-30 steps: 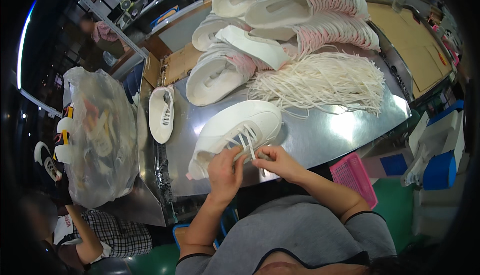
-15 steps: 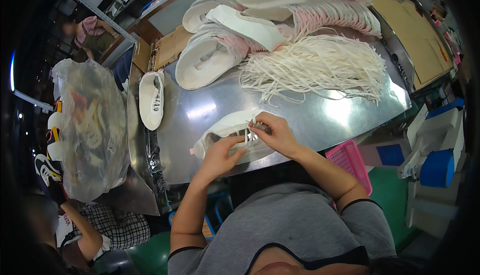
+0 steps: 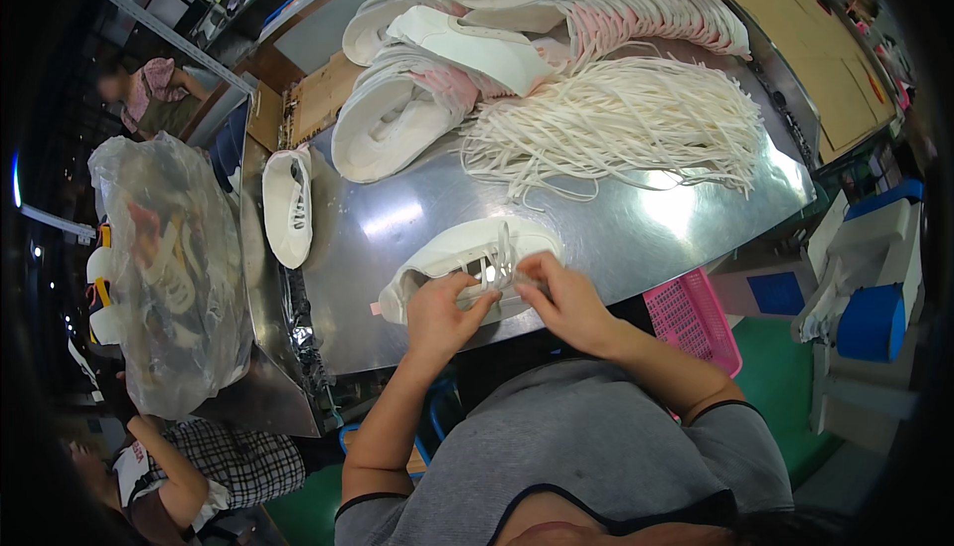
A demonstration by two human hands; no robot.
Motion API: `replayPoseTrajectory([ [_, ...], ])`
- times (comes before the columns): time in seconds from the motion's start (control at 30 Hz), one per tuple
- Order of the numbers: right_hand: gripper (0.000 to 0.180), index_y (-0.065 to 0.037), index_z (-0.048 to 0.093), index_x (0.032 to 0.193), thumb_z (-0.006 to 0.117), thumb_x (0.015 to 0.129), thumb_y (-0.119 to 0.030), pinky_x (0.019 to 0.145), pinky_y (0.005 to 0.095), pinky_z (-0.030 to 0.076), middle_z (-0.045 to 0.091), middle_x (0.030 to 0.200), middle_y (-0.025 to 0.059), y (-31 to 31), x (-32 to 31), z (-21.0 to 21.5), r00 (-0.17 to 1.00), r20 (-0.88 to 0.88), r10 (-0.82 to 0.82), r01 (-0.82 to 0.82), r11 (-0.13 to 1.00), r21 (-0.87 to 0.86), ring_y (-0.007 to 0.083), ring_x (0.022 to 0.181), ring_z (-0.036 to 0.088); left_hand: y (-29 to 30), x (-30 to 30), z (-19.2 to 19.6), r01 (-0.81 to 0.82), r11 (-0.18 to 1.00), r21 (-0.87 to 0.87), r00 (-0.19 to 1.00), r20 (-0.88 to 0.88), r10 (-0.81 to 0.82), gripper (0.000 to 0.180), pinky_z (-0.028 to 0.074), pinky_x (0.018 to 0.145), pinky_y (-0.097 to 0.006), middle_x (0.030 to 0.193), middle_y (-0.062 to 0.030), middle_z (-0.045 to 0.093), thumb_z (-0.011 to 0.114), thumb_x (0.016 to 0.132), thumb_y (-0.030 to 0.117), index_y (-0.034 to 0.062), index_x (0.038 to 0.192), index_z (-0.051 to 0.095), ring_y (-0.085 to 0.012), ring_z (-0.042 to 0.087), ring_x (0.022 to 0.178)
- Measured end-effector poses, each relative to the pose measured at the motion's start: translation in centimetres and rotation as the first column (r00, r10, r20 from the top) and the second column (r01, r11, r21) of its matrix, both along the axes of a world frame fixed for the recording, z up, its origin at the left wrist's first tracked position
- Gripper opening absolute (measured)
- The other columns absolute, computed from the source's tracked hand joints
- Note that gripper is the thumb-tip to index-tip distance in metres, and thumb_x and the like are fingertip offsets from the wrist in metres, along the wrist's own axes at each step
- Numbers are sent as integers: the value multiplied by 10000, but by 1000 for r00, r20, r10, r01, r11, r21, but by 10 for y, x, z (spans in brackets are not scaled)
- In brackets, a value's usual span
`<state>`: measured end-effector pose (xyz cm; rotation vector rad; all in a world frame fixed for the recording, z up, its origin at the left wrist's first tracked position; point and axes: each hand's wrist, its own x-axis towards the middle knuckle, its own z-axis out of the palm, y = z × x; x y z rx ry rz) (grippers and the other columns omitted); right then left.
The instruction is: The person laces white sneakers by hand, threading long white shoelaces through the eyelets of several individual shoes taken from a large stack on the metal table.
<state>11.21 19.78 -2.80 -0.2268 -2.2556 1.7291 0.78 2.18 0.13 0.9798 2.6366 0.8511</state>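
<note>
A white shoe upper [image 3: 437, 252] lies on its side near the table's front edge, its toe to the right. My left hand [image 3: 437, 317] grips its near side by the eyelets, thumb and forefinger bent over the lacing. A white shoelace [image 3: 504, 240] runs through several eyelets and stands up in a loop above the upper. Over the toe end, my right hand [image 3: 568, 303] is closed in a pinch on the lace; the pinched end is partly hidden by the fingers. Beyond both hands lies a thick bundle of loose white laces [image 3: 616, 129].
Stacked white uppers [image 3: 393, 124] fill the back of the metal table [image 3: 388, 213]. One laced upper [image 3: 288, 210] rests at the left edge, beside a clear plastic bag [image 3: 169, 283] of shoes. A pink basket [image 3: 701, 322] is right of me. Two other people are at left.
My right hand has moved right and down from the eyelets, drawing the lace into an upright loop. My left hand stays at the upper. The view has shifted slightly.
</note>
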Motion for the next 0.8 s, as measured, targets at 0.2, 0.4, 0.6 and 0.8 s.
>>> replayPoseTrajectory([
  [0.2,193,12,499,1056,586,969,-137,713,363,537,685,892,178,-10,15,1,975,203,91,-112,990,91,312,827,700,-3,0,-9,9,999,48,994,-106,-4,301,497,671,-405,764,-106,655,778,766,335,53,805,682,-309,643,751],
  [0.4,162,11,498,1008,573,971,-128,675,357,530,680,834,161,-9,11,-5,964,242,115,-127,991,35,285,755,697,-1,0,-5,43,993,106,995,-98,-33,252,476,620,-355,742,-123,651,805,758,219,7,790,673,-279,639,692],
  [0.6,172,-19,472,1005,578,934,-134,648,441,515,660,755,161,-15,2,-6,963,252,97,-84,995,-61,360,720,669,-4,7,-7,112,974,197,994,-15,-111,200,453,595,-345,731,-114,607,796,757,130,3,786,645,-273,610,661],
  [0.8,215,5,472,1023,589,940,-156,678,403,519,662,843,181,-33,-23,-8,951,306,41,-90,985,147,317,758,674,-7,16,-6,183,971,157,966,-212,-148,160,426,568,-393,713,-105,533,775,751,95,51,805,631,-300,558,660],
])
